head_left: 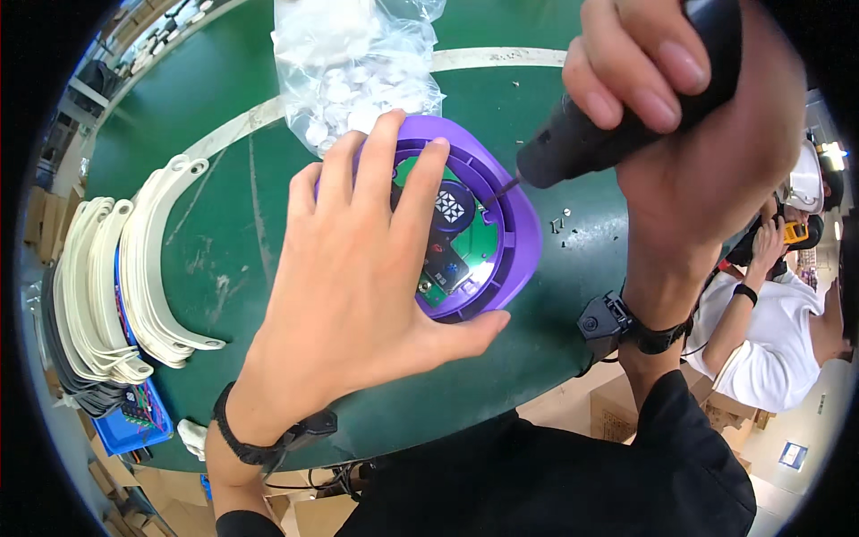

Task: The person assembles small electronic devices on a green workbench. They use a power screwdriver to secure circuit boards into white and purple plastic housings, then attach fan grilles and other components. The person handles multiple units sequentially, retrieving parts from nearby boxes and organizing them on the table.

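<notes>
A purple plastic housing [524,240] lies on the green table with a green circuit board [480,243] inside it. The board carries a round black display and a black panel. My left hand [344,268] spans the housing, fingers over its far rim and thumb at the near rim, gripping it and covering its left part. In my right hand [707,170] is a black electric screwdriver [573,148], tilted, its thin bit reaching the right inner side of the housing by the board's edge. Whether the bit sits on a screw is too small to tell.
Several small dark screws [559,224] lie right of the housing. A clear bag of white round parts [367,89] stands behind it. Stacked cream curved bands [148,268] and a blue tray [134,434] are at left. Another person in a white shirt [761,345] is at far right.
</notes>
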Motion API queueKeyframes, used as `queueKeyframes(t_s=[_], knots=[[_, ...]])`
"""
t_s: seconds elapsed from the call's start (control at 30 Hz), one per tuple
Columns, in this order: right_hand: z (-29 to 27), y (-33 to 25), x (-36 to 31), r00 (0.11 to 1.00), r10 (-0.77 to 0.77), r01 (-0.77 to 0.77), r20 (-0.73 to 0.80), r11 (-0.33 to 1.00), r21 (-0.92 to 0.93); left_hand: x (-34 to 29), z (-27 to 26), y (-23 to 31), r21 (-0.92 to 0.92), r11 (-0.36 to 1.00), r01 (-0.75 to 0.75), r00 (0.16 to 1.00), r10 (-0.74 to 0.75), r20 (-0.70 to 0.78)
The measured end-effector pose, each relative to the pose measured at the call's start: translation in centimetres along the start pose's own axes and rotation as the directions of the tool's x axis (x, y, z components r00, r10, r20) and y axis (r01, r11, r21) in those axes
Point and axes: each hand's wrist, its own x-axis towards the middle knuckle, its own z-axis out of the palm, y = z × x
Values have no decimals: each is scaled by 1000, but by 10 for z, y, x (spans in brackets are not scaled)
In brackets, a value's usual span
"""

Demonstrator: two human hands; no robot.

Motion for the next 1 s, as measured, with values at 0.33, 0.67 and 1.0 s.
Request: queueKeyframes(t_s=[0.33, 0.67, 1.0], knots=[[-6, 5, 2, 999, -49, 49, -19, 999, -12, 3, -1, -1, 15, 1000, 1, 1000, -2, 24], [-5, 5, 4, 996, -82, 82, -28, 997, -13, 1, 0, -2, 0, 1000, 0, 1000, 0, 12], [3, 11, 9, 996, -81, 81, -38, 997, -5, -1, 2, -4, 12, 1000, 5, 1000, -6, 5]])
